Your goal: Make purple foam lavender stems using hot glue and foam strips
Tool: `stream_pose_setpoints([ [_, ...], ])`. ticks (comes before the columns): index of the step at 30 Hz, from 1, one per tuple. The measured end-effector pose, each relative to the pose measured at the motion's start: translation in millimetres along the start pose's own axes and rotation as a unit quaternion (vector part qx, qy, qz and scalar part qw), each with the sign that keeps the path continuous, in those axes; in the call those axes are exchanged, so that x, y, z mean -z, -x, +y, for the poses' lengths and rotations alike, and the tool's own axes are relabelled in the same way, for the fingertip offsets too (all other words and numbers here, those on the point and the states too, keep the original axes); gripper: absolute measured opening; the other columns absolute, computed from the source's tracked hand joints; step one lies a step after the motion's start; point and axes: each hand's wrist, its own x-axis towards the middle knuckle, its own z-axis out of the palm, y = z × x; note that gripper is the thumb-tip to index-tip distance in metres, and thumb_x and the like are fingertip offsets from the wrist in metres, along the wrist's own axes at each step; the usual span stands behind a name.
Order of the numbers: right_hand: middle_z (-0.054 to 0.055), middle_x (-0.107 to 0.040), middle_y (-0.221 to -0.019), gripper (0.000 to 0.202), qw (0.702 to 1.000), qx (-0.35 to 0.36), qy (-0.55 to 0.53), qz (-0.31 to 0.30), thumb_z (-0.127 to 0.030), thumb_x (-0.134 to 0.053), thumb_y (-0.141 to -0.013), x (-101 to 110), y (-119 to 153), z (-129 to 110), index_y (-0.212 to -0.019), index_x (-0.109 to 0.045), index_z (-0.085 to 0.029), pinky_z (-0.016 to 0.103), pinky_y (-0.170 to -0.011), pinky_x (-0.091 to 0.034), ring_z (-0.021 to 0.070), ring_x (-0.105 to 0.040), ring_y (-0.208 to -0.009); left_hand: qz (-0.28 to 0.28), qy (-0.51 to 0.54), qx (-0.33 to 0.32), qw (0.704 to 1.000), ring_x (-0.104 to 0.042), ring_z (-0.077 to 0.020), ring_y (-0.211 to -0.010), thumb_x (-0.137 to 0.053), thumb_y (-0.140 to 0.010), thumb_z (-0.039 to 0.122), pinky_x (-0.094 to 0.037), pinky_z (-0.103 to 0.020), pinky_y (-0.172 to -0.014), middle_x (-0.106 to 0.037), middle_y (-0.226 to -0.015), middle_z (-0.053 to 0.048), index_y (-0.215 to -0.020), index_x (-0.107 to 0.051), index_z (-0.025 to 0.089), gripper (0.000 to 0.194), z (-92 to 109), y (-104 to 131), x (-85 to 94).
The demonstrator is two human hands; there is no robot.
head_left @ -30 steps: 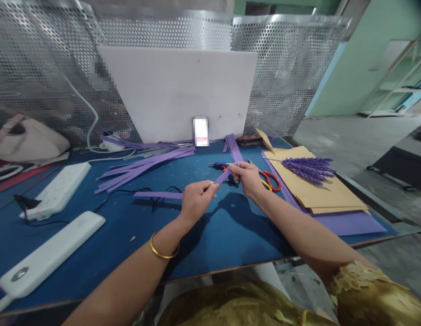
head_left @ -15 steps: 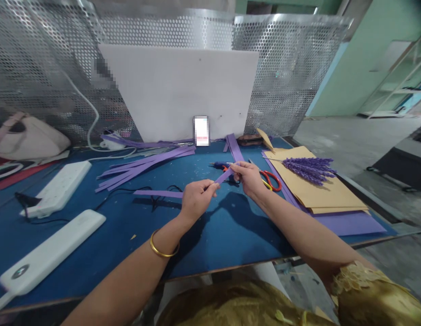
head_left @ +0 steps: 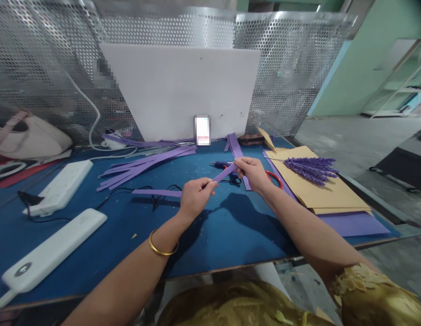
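Observation:
A narrow purple paper strip is stretched between my two hands above the blue table. My left hand is closed around it, and its longer tail sticks out to the left. At the right end, my right hand pinches the strip between thumb and fingers. Behind the right hand lie a blue glue gun, red-handled scissors partly covered by the hand, and further purple strips. A fan of several purple strips rests at the left back.
Brown paper sheets with a purple lavender bunch lie on purple paper at right. A phone leans against a white board. On the left are a power strip, a long white device and a bag.
My right hand has shifted slightly right and up, and more of the strip shows between the hands. My left hand keeps its hold nearly in place.

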Motion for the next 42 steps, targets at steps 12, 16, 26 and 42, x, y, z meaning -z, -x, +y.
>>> stream_pose_setpoints([
  [12, -0.003, -0.051, -0.055, 0.058, 0.994, -0.058, -0.088, 0.026, -0.075, -0.07, -0.066, -6, -1, -3, -0.073, -0.065, -0.018, 0.025, -0.045, -0.035, 0.0076, -0.04, -0.045, 0.021, 0.071, 0.028, 0.997, -0.051, -0.0123, -0.05, -0.06, -0.084, 0.043, -0.038, -0.024, -0.051, -0.066, -0.06, 0.0, -0.079, -0.077, 0.017, 0.032, -7, -4, 1.2],
  [16, -0.003, -0.058, -0.057, 0.039, 0.994, -0.069, -0.038, -0.07, -0.048, -0.085, -0.056, -28, 21, 2, -0.075, -0.071, -0.017, 0.024, -0.051, -0.037, 0.0087, -0.045, -0.051, 0.001, 0.055, 0.013, 0.998, -0.051, -0.0116, -0.048, -0.058, -0.085, 0.04, -0.038, -0.024, -0.051, -0.064, -0.057, 0.001, -0.073, -0.074, 0.017, 0.031, -4, -2, 0.4],
  [26, -0.005, -0.048, -0.045, 0.028, 0.999, -0.011, -0.032, 0.035, -0.04, -0.082, -0.062, -20, 15, 9, -0.058, -0.065, -0.018, 0.025, -0.046, -0.03, 0.0081, -0.039, -0.045, -0.03, 0.039, -0.013, 0.999, -0.052, -0.0118, -0.048, -0.055, -0.086, 0.04, -0.037, -0.023, -0.051, -0.064, -0.056, 0.001, -0.073, -0.074, 0.018, 0.031, -1, 0, -1.0],
  [42, -0.007, -0.039, -0.047, 0.038, 0.993, -0.015, -0.113, 0.043, -0.041, -0.085, -0.064, -2, 1, 6, -0.057, -0.055, -0.019, 0.022, -0.039, -0.023, 0.0054, -0.03, -0.042, -0.039, 0.023, 0.002, 0.999, -0.053, -0.0125, -0.051, -0.056, -0.085, 0.041, -0.038, -0.024, -0.053, -0.065, -0.059, 0.0, -0.076, -0.076, 0.018, 0.031, -4, -1, -2.1],
])
